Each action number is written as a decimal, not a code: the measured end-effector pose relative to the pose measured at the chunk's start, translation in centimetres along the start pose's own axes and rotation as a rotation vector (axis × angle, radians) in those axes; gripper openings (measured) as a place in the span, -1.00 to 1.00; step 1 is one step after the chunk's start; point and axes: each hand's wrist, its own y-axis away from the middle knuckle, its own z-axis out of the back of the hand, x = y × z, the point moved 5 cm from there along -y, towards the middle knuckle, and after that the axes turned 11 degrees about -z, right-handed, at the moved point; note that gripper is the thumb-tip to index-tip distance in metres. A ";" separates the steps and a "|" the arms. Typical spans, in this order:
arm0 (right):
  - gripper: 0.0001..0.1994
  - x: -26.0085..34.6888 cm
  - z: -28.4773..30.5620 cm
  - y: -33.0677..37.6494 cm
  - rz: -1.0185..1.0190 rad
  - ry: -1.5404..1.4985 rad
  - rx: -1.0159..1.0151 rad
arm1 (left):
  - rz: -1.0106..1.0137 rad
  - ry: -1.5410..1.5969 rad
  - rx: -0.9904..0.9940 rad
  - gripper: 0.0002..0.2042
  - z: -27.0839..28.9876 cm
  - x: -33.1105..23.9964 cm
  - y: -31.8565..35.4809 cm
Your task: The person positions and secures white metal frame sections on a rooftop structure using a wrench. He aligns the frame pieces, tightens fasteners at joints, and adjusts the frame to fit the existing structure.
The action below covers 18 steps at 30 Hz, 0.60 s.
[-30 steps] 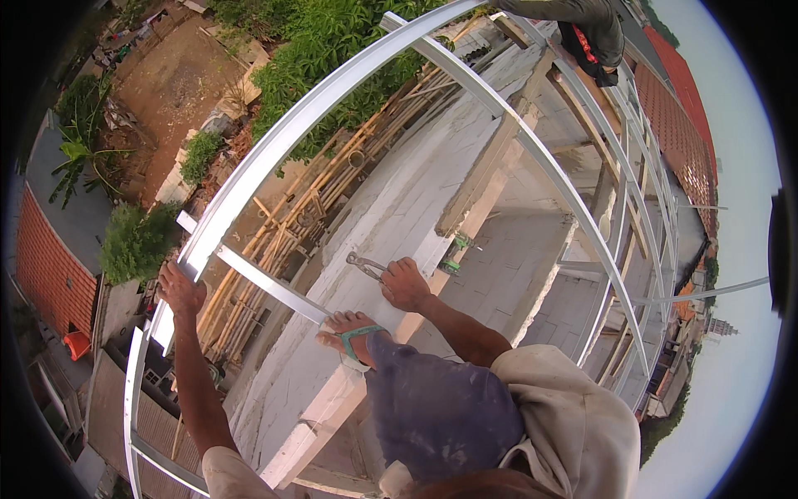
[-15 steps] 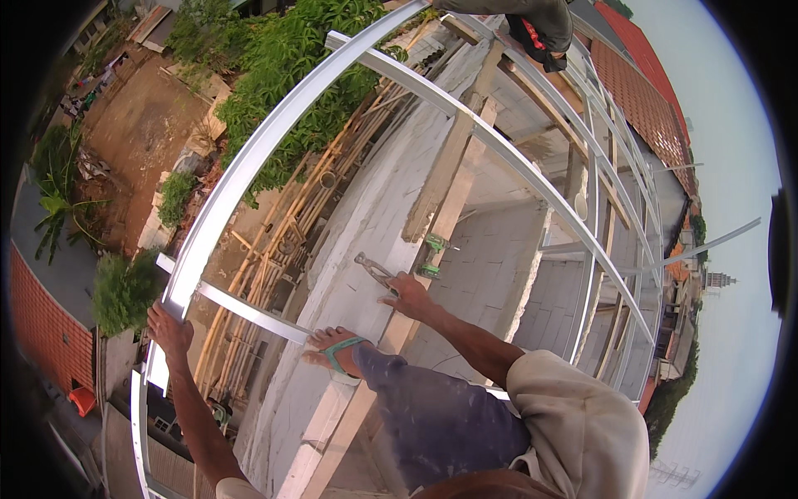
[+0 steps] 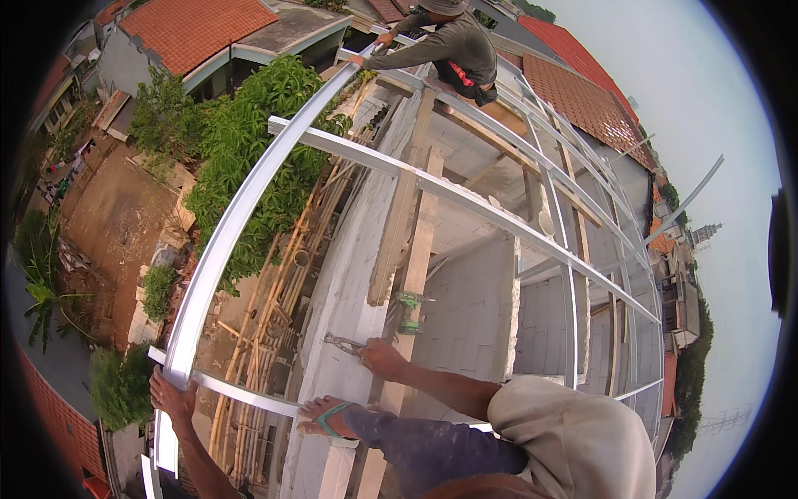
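My left hand (image 3: 173,395) is closed around the near part of a long white metal channel (image 3: 237,204), just below where a short metal crosspiece (image 3: 249,395) meets it. The channel stretches away to the far end, where a co-worker (image 3: 465,50) in a hat and dark long sleeves has both hands at it. In my right hand (image 3: 384,360) is a pair of metal pliers (image 3: 342,343), held low over the block wall top, jaws pointing left. A green cordless drill (image 3: 410,312) lies on the wall's edge just beyond that hand.
My sandalled foot (image 3: 326,416) stands on the wall top (image 3: 332,308), beside a wooden plank (image 3: 420,233). Metal trusses (image 3: 499,216) span rooms on the right. Left of the wall there is a drop to bamboo poles (image 3: 278,308), a leafy tree (image 3: 258,141) and bare ground.
My view has tilted up, bringing more of the co-worker and the channel's far end into sight. Both hands keep their holds, the left on the channel, the right on the pliers.
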 end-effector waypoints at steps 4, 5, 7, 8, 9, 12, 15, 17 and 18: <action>-0.66 0.5 1.0 0.6 0.030 0.204 -0.075 | 0.081 -0.130 0.194 0.34 -2.5 -1.5 -0.3; -0.67 0.1 1.1 0.5 0.069 0.215 -0.160 | 0.074 -0.122 0.160 0.35 -2.3 -2.2 -0.3; -0.62 -1.0 -0.5 0.6 0.044 0.198 -0.098 | 0.101 -0.114 0.184 0.33 -3.6 -1.8 -0.6; -0.61 -1.5 -1.1 0.6 0.051 0.159 -0.085 | 0.095 -0.112 0.180 0.32 -4.4 -1.6 -0.8; -0.60 -1.7 -1.5 0.6 0.060 0.119 -0.071 | 0.092 -0.111 0.175 0.31 -5.4 -1.0 -0.9; -0.58 -1.9 -2.8 1.5 0.072 0.088 -0.017 | 0.092 -0.068 0.153 0.31 -7.9 1.3 -0.4; -0.39 -2.3 -3.5 -0.3 0.115 0.112 0.109 | 0.107 0.008 0.277 0.34 -10.5 5.7 -1.5; -0.38 -4.7 -4.7 -0.1 0.096 0.140 0.110 | 0.108 -0.037 0.228 0.34 -11.0 3.2 -1.4; -0.38 -4.4 -4.4 -0.3 0.096 0.160 0.149 | 0.121 -0.069 0.200 0.34 -10.6 3.1 -0.7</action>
